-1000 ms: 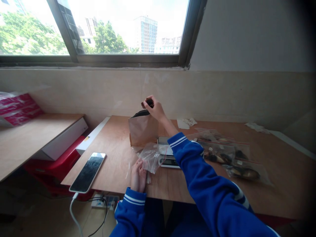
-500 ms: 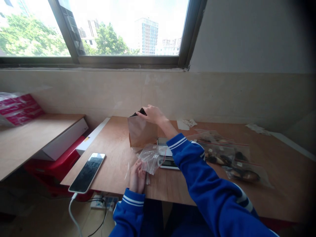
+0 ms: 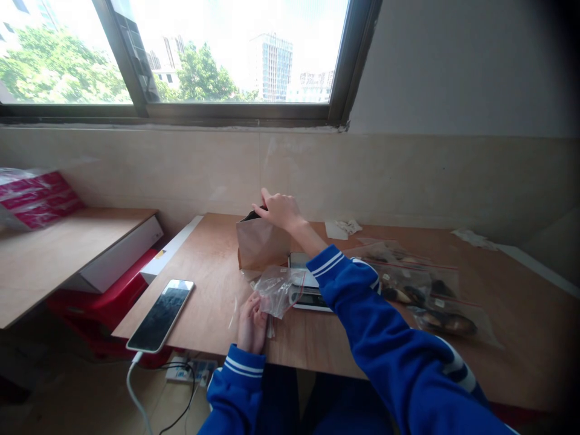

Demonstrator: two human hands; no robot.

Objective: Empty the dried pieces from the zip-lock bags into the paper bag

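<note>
The right hand (image 3: 283, 212) covers part of the mouth of the paper bag (image 3: 263, 246), its grip impossible to tell; a blue sleeve (image 3: 378, 311) and the clear plastic bag (image 3: 277, 290) partly hide the scale (image 3: 312, 300); the paper bag stands on the worktop (image 3: 215, 308), mouth upward, long axis unclear; the left hand (image 3: 251, 324) pinches the clear plastic bag; the dark piece held a second ago is out of sight

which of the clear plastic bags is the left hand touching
The clear bag in front of the paper bag, overlapping the scale in view; no contents show in it, unlike the filled bags lying farther right.
</note>
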